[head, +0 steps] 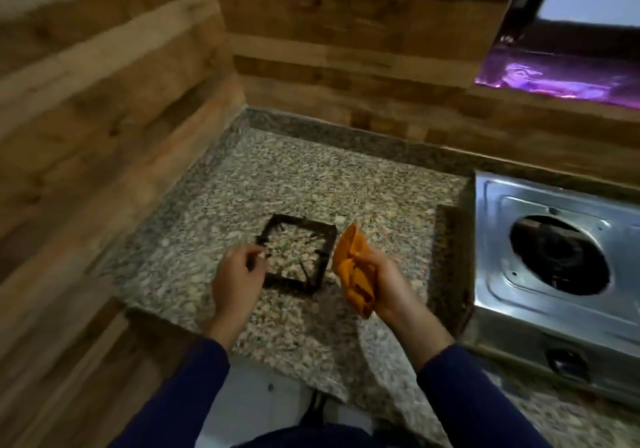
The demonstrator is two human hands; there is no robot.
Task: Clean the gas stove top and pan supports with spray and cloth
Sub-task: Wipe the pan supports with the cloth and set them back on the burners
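Observation:
A dark square pan support [300,229] lies flat on the speckled granite counter [311,184], left of the stove. My left hand [237,276] sits at its left edge with fingers curled, fingertips at the frame; whether they grip it is blurred. A crumpled orange cloth [353,274] is gripped in my right hand [384,285], just right of the support and above the counter. The steel gas stove [540,205] stands at the right with its burner well [559,255] bare, no support on it.
Wood-panelled walls close the counter at the left and back. A window ledge with purple foil [561,73] is at the upper right. The stove's front knob [568,361] faces me. The counter's front edge runs below my forearms, with pale floor beneath.

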